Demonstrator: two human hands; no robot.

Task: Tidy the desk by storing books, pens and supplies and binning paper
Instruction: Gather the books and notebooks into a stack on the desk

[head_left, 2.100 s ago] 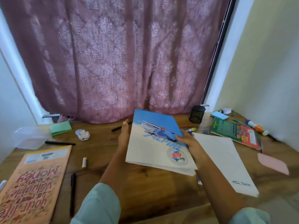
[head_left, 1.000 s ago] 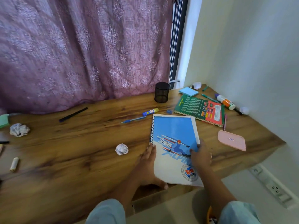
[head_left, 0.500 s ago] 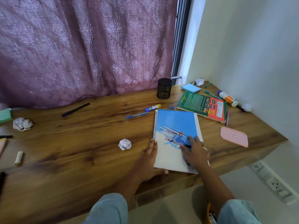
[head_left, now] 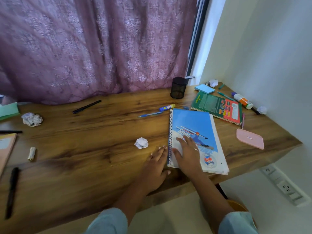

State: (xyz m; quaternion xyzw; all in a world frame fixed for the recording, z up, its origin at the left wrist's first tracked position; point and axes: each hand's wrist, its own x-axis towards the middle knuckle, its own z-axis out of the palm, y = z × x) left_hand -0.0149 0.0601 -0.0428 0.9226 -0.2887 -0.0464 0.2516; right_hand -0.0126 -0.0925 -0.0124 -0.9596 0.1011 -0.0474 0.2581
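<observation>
Wooden desk, mauve curtain behind, pale wall on your right.

Nearest: your left hand lies flat on the wood, fingers straight, holding nothing, fingertips just beside the spiral binding. Your right hand rests palm-down on the cover of the spiral notebook, fingers extended, pressing rather than grasping.

The notebook lies flat, cover up, near the front edge at the desk's right end. A black pen lies near the front at far left.

Middle: one crumpled paper ball sits just left of the notebook, apart from your left hand. A pink case lies to the notebook's right.

Farther: blue pen and glue stick lie beyond the notebook's far left corner; the green book is just beside its far right corner. A second paper ball lies at far left.

Back: black mesh cup stands upright by the curtain, and a blue sticky pad lies to its right.
</observation>
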